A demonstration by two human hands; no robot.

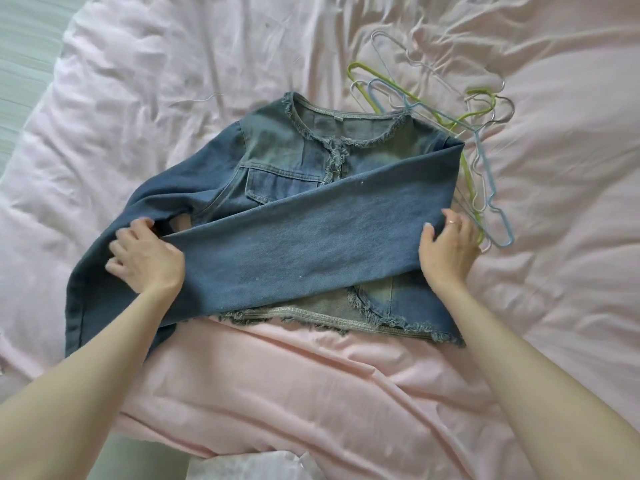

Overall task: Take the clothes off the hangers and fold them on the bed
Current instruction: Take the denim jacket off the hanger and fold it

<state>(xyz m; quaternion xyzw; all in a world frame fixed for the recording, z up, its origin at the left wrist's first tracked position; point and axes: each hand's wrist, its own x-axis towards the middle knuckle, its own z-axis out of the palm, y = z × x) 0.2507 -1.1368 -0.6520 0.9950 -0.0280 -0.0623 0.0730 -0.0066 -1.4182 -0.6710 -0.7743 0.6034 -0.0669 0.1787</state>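
A denim jacket [277, 161] is spread mid-bed, off its hanger; one sleeve is folded across it, gripped by the left hand [147, 256] and pinned at the right edge by the right hand [448, 245]. Folding is judged unfinished. Emptied hangers [485, 168] are piled far right on the rumpled pink bed [173, 64].

The denim jacket [277, 188] takes up the middle of the bed [173, 64], one sleeve laid across its front. Just beside its right shoulder a tangle of wire hangers [481, 150] blocks that side, partly tucked under the cloth and close to the right hand [450, 244]. Beyond the collar, to the far left, and along the near edge the pink sheet lies open, only wrinkled.
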